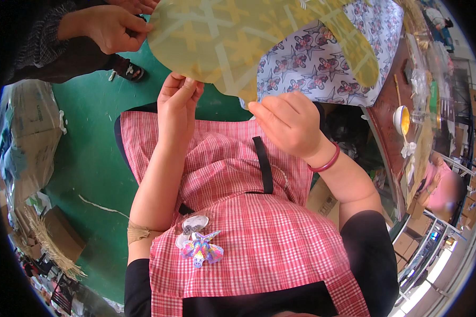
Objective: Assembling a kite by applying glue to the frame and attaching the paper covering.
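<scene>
both hands pinch the lower edge of the yellow sheet [232, 37], held up over the apron [248, 211]: left hand [177, 100] fingers closed on it, right hand [288, 124] likewise. another person's hand [111, 29] grips its far edge. seemingly mid-peel from the printed fabric [322, 58]; next needs steady, even pull.

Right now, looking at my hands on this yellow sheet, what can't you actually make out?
Head view only:
- Left hand: fingertips meet the yellow sheet; the grip is hidden by the sheet's edge.
- Right hand: seen from its back, so what the fingers pinch is hidden.
- Yellow sheet and printed fabric: cut off by the top edge.
- Another person's hand: partly cut off at the top.
- Table items: too small and warped near the rim.
</scene>
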`<action>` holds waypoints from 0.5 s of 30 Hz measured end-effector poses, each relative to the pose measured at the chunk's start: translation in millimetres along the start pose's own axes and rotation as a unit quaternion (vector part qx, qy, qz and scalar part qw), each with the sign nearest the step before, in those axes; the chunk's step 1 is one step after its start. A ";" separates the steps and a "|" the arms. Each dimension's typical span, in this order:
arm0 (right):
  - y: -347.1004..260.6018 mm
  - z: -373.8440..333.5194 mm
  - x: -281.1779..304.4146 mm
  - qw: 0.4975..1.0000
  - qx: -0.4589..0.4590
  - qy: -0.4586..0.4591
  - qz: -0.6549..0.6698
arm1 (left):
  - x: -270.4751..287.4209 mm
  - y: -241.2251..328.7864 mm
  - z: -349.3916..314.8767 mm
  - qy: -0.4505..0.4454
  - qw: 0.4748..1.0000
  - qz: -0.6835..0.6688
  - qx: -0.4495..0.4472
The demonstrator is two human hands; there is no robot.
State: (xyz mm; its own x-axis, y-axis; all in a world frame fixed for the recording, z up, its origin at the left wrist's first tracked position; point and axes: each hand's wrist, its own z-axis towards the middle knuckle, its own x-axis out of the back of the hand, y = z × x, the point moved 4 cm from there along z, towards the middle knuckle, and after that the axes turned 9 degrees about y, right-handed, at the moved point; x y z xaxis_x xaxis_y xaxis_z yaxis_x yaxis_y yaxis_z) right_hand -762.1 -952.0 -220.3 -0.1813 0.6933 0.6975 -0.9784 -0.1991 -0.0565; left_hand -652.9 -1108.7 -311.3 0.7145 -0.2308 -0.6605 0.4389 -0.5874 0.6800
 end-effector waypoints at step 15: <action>2.2 -7.7 0.2 0.998 0.014 0.006 0.057 | 3.5 -1.9 -4.6 -0.018 1.000 0.003 0.007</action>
State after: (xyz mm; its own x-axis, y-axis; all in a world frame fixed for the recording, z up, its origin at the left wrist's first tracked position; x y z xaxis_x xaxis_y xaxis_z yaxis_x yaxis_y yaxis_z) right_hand -765.0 -947.0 -225.8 -0.2928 0.6735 0.6788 -0.9481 -0.2968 -0.1145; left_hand -648.6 -1104.9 -313.5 0.6969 -0.2623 -0.6675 0.4269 -0.5961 0.6800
